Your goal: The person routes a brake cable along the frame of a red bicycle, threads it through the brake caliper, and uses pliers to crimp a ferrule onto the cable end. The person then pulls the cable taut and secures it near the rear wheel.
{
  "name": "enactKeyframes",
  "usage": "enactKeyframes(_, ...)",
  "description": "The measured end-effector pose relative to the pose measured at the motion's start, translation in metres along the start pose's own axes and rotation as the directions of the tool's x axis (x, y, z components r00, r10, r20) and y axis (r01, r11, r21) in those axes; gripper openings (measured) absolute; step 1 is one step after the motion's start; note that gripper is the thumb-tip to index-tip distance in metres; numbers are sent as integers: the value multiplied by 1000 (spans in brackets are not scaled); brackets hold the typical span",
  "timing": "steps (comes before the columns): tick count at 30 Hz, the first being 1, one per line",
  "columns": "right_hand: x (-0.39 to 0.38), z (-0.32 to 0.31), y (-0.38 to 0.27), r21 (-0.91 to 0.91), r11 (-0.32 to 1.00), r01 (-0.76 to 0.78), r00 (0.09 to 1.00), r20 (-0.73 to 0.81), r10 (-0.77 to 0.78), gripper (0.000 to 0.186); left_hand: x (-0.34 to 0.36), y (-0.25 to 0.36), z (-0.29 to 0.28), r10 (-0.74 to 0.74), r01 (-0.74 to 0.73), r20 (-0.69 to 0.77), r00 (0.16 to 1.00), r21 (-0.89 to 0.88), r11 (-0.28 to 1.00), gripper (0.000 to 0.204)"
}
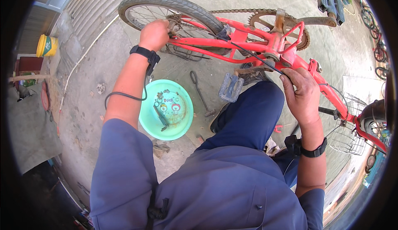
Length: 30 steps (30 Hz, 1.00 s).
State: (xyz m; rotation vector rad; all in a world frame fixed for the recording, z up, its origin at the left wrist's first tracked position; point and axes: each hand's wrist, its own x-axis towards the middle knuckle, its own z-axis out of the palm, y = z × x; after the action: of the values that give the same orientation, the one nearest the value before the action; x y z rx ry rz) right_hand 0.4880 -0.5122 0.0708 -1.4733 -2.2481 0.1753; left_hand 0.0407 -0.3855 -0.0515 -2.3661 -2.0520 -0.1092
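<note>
A red bicycle (pixel 244 35) stretches across in front of me, its rear wheel (pixel 178 2) at upper left and its toothed chainring (pixel 306 41) near the middle. At the rear wheel's hub, my left hand (pixel 154 36) is closed with curled fingers; what they grip is hidden. My right hand (pixel 302 96) pinches a thin black cable (pixel 261 60) between thumb and fingers, beside the red frame. This cable runs along the frame toward the rear wheel. A grey pedal (pixel 231 87) hangs below the frame near my knee, and another pedal (pixel 329 5) sticks up at upper right.
On the concrete floor, a mint-green basin (pixel 149 124) holds small metal parts and a dark tool (pixel 160 117). Beside it lies a long metal tool with a looped end (pixel 200 92). A wire basket (pixel 348 136) sits at right; a yellow bucket (pixel 46 46) stands far left.
</note>
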Motion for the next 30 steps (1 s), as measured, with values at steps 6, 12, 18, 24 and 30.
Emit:
enactKeyframes(6,9,6,-10,-188,974,130,981,-119,-154,23,-6,-14,-4,-60,60,5,998,67,996,10)
enactKeyframes(12,1,9,1,-124,992,23,1000,-4,-24,15,0,-22,-1,-68,71,-70,995,38,997,9)
enactKeyframes(18,6,20,24,-113,994,2,997,-78,-11,12,-13,-45,-1,-112,118,-86,990,66,991,9)
enactKeyframes(24,-2,9,31,-112,989,-97,993,-78,89,10,-12,-55,-1,-173,181,-125,977,59,982,11)
enactKeyframes(30,-4,17,32,-175,983,-45,993,-119,24,10,-13,-68,-9,-235,243,-119,965,54,969,14)
